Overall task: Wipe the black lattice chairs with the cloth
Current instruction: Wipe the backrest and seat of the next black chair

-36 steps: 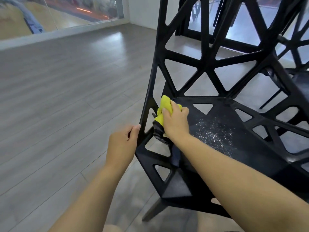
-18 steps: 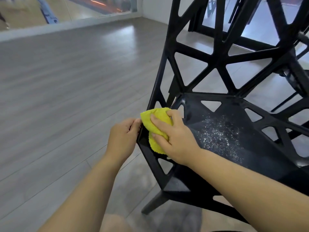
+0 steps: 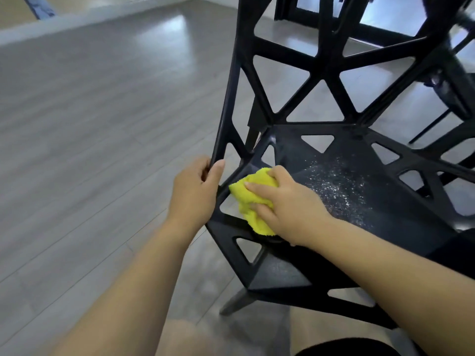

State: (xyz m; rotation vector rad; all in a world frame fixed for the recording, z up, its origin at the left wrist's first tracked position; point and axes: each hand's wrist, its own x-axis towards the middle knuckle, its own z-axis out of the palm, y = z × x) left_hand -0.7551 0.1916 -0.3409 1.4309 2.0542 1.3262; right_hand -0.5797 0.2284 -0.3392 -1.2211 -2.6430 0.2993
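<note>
The right hand (image 3: 285, 201) grips the bunched yellow cloth (image 3: 253, 199) against the chair's (image 3: 347, 176) front left seat edge. Just beside it, the left hand (image 3: 194, 191) curls around the chair's side bar.

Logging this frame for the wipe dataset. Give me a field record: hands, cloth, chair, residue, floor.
left hand: grips the chair's left frame strut
right hand: holds the cloth and presses it on the seat's left edge
yellow cloth: bunched, partly under the right hand's fingers
black lattice chair: upright on the floor, triangular cut-outs
white specks: on the seat, right of the cloth, not yet wiped
floor: grey wood-look planks
</note>
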